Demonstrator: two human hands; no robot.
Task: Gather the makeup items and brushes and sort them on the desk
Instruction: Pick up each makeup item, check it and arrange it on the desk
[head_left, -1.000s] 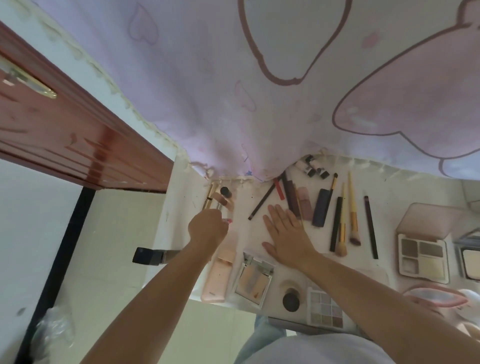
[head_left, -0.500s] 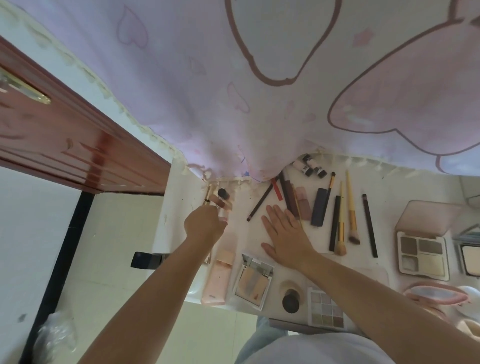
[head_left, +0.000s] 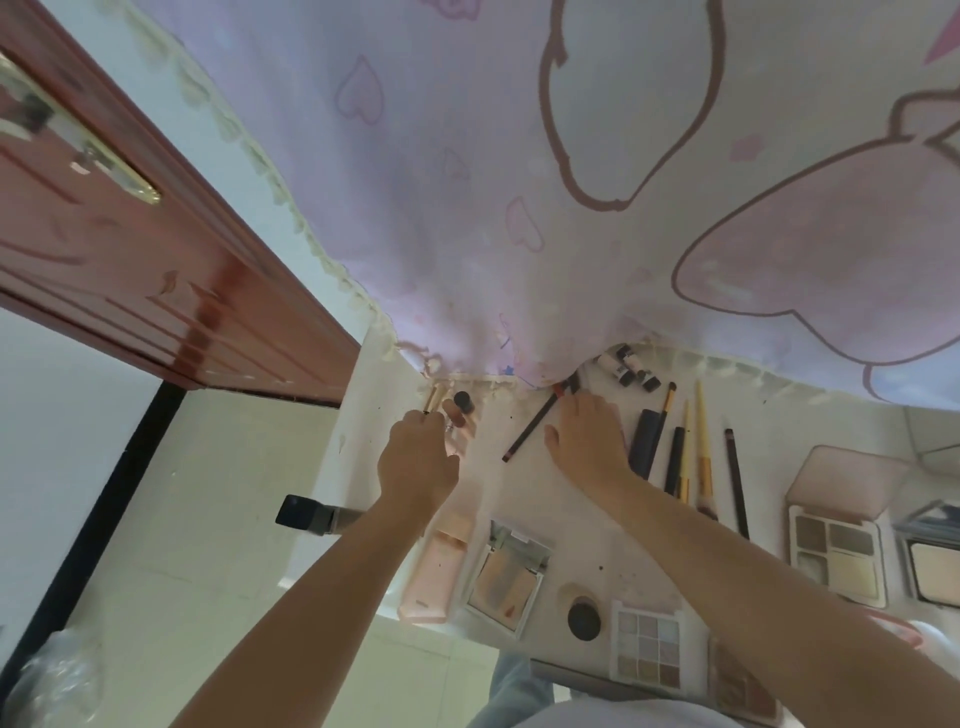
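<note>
On the white desk (head_left: 566, 525), my left hand (head_left: 418, 460) curls round a gold tube (head_left: 434, 399) at the back left, beside a dark-capped bottle (head_left: 462, 402). My right hand (head_left: 587, 441) lies with fingers stretched over sticks and tubes at the curtain's hem. A black pencil (head_left: 530, 427) lies between the hands. To the right of my right hand are a navy tube (head_left: 644, 436), yellow-handled brushes (head_left: 701, 441) and a dark pencil (head_left: 735, 483). Small bottles (head_left: 628, 366) lie at the back.
Along the near edge lie a pink tube (head_left: 436, 571), a mirrored palette (head_left: 506, 577), a round dark compact (head_left: 584, 618) and eyeshadow palettes (head_left: 647, 647) (head_left: 834, 551). A pink printed curtain (head_left: 519, 208) hangs over the desk's back. A red-brown door (head_left: 130, 260) stands left.
My right hand has slid forward from the desk's middle onto the items at the curtain hem. My left hand has stayed at the gold tube and bottle.
</note>
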